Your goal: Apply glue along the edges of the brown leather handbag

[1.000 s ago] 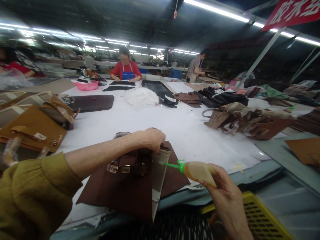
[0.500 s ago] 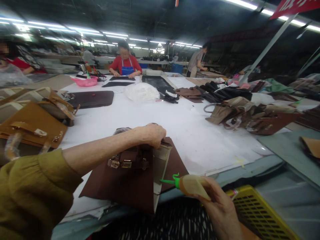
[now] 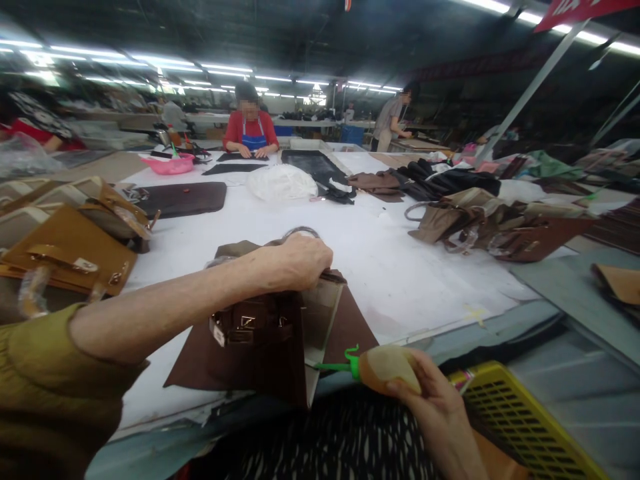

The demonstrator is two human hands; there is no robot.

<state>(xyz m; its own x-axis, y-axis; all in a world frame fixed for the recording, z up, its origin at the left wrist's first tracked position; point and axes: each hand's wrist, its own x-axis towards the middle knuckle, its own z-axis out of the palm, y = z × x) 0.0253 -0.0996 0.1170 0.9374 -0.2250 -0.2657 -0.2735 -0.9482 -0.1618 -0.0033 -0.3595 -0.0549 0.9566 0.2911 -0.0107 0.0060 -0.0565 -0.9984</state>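
A dark brown bag (image 3: 240, 367) with gold-coloured buckles stands at the near edge of the white table. My left hand (image 3: 305, 260) is closed on the bag's top edge, and its fingertips are mostly hidden. In my right hand (image 3: 430, 387) is a glue bottle (image 3: 385, 370) with a green cap and a long green nozzle. The nozzle's tip lies at the lower part of the bag's open side, against a pale inner edge.
Tan bags (image 3: 70, 253) stand at the left, brown bags (image 3: 535, 233) at the right. A yellow basket (image 3: 525, 413) sits low at the right. Farther back are a pink basin (image 3: 170, 164), a white bundle (image 3: 283, 182) and a person in red (image 3: 250, 130).
The bag's top has shifted with my left hand, and a handle now shows behind it. The nozzle tip has moved slightly left and down along the bag's side.
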